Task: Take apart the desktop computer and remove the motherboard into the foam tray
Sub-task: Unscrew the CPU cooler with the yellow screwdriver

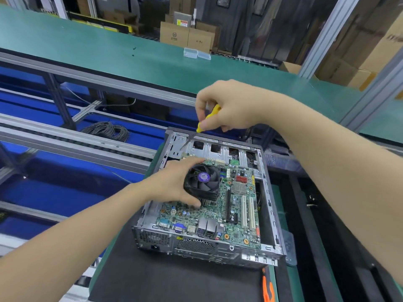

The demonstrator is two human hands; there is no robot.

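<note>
Head view: my left hand (pixel 172 186) has its grip clamped around the black cooler fan (pixel 201 180), thumb on the near side and fingers curled over the far edge. My right hand (pixel 227 104) pinches a yellow screwdriver (pixel 214 111). Its blurred shaft slants down and left toward the far left inside corner of the computer case (pixel 271 192).

The case lies open on a black mat (pixel 174 280) on the table (pixel 285 286), long axis near to far, ports facing near. The motherboard (pixel 237 205) lies flat inside it.

My left forearm reaches in from the near left. My right forearm comes from the right, hand above the case's far edge.
</note>
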